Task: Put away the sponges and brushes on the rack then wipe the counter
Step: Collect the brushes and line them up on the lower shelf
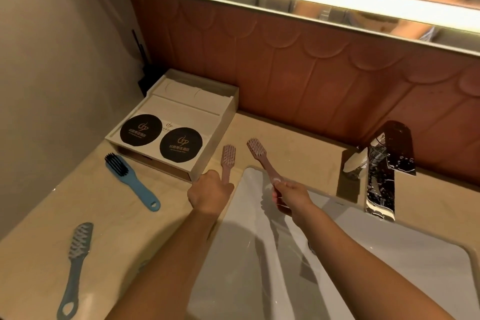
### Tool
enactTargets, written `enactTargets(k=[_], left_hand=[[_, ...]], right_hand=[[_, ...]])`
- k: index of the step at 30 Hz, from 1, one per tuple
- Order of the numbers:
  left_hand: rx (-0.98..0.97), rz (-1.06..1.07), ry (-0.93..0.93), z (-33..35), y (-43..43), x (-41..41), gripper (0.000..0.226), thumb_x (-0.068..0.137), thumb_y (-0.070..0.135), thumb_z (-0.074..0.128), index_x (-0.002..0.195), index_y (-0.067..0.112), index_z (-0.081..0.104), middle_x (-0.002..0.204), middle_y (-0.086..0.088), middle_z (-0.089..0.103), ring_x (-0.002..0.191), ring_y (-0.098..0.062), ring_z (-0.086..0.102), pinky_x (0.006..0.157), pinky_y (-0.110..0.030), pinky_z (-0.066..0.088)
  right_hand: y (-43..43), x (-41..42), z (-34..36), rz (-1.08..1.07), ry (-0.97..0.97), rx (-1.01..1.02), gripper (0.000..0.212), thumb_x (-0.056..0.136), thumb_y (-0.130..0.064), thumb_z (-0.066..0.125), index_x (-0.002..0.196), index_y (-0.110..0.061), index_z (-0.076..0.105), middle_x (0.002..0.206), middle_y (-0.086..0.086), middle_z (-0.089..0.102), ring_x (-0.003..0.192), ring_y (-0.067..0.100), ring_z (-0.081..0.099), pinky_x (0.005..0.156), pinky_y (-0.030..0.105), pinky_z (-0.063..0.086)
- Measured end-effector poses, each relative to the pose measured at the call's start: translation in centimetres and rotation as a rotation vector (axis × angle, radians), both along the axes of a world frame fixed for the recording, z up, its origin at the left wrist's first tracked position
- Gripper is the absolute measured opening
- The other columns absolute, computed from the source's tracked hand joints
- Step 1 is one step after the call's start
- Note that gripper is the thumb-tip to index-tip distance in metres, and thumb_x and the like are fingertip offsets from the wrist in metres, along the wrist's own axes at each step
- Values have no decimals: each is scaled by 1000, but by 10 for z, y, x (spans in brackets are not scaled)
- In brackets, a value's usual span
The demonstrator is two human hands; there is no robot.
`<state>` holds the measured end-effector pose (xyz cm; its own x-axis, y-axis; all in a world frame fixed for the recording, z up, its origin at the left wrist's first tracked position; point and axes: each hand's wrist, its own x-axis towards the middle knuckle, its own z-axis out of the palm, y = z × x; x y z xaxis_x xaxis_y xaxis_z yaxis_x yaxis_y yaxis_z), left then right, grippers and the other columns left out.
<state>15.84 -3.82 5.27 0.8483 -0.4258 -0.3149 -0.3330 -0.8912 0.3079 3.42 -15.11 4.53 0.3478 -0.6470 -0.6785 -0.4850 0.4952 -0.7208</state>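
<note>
Early: left hand [210,191] grips pink brush [228,157], right hand [289,196] grips second pink brush [257,149], blue brush [130,176] and grey brush [78,249] lie lower left on counter [298,143] — apparently none racked, wipe pending.

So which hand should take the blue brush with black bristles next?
Left, probably. The left hand is over the counter, nearer the blue brush; the right hand is over the sink, farther off. Both are full though: left pink brush, right pink brush, so that grip must empty first.
</note>
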Motion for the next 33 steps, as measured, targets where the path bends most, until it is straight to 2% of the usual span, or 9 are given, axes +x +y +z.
enactTargets(k=[3,5,8,12,18,22,27,30,33], left_hand=[[-103,83,227,-1,2,3,31,82,39,60,84,8,60,83,-7,63,78,-23,59,66,-29,42],[-269,125,434,4,5,-2,23,83,30,61,75,8,61,75,-8,63,65,-20,58,61,-26,42],[-467,175,823,19,17,-17,24,88,19,54,65,14,55,61,-3,51,48,-13,40,47,-21,27],[-673,235,1220,38,36,-47,26,96,17,44,70,18,41,58,2,36,49,-10,36,47,-20,26],[-829,200,1265,61,66,-108,18,95,14,45,87,8,60,69,-5,58,61,-13,55,58,-25,44],[-851,141,1298,71,76,-135,20,98,7,39,102,6,58,72,-6,68,62,-10,64,59,-20,56],[-809,106,1194,79,79,-175,20,98,4,35,107,2,52,78,-9,65,40,-5,43,40,-16,38],[-832,101,1221,83,75,-196,25,98,27,40,102,7,56,76,-6,65,39,-4,35,35,-14,26],[-800,-22,1239,92,74,-220,33,81,46,52,90,15,60,68,1,52,46,-6,31,37,-14,22]], right_hand=[[8,-10,13,8,-87,26,34,95,-24,52,64,-11,54,61,4,52,52,15,46,55,24,38],[14,-19,22,-2,-139,61,28,95,-23,52,71,-11,55,62,3,53,53,13,47,52,22,40],[26,-38,35,-12,-186,107,23,95,-22,53,75,-11,58,64,3,55,54,13,50,50,21,43],[40,-72,59,-25,-254,156,23,95,-21,51,74,-13,56,62,0,53,52,10,50,48,18,45],[59,-146,83,43,-315,26,26,98,-21,42,76,-13,53,60,1,48,54,13,50,61,25,43],[64,-196,90,87,-340,-108,28,100,-22,36,82,-12,55,61,-1,48,56,13,51,65,27,45],[72,-258,89,111,-333,-160,30,100,-22,32,79,-11,50,67,3,48,62,17,50,67,28,45],[77,-288,88,105,-317,-170,31,100,-19,33,78,-11,52,67,3,48,63,17,49,69,30,44],[81,-318,86,123,-278,-198,31,100,-19,34,74,-10,49,66,1,47,64,16,48,68,26,45]])
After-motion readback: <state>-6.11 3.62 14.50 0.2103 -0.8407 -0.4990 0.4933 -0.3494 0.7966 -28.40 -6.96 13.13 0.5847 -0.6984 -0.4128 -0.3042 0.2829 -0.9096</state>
